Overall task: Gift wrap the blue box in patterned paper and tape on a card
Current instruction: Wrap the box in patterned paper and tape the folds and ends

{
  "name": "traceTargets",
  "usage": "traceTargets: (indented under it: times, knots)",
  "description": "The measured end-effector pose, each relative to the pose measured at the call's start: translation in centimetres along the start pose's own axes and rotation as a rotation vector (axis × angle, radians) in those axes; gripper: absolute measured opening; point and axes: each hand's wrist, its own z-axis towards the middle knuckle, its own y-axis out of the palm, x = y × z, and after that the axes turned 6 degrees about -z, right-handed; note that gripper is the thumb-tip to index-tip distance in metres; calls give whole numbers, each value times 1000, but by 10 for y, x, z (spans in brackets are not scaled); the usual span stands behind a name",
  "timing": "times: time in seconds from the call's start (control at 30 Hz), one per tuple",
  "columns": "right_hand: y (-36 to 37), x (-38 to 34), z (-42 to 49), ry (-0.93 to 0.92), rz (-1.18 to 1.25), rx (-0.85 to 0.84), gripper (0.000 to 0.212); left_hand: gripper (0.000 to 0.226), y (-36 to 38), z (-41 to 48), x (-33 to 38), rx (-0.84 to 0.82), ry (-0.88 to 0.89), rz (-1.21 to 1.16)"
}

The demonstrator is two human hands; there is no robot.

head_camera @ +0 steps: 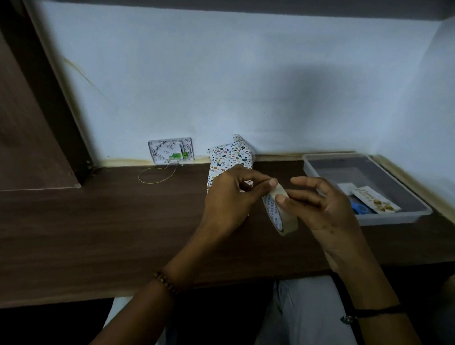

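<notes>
One tray (pixel 396 217) held scissors (pixel 361 208) and a card (pixel 376 199); the left grip (pixel 229 199) pinched the end of the tape (pixel 281 219), the right grip (pixel 323 206) grasped its roll.

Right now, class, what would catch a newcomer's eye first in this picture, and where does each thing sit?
First, the two hands meeting at mid-desk: the left hand picks at the top of a pale tape roll that the right hand holds on edge. Just behind them the box in spotted paper stretches back towards the wall, a flap standing up at its far end. On the right, a grey tray holds a card and what look like blue scissors.
</notes>
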Motion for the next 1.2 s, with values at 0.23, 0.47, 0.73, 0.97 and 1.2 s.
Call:
traceTargets:
  times: [0.23,0.47,0.73,0.97,1.2]
  knots:
    - [-7,0,4,115,-29,71,41,10,25,7,2,-19,147,288]
    - [-14,6,15,223,-147,127,45,10,40,13,2,-33,309,433]
    - [-55,4,46,294,-177,-119,41,18,50,27,-10,-50,252,458]
    - [-128,30,112,234,-936,104,19,16,48,29,-20,-132,269,501]
    - [-138,83,133,213,-1410,-103,30,15,48,31,-30,-184,200,475]
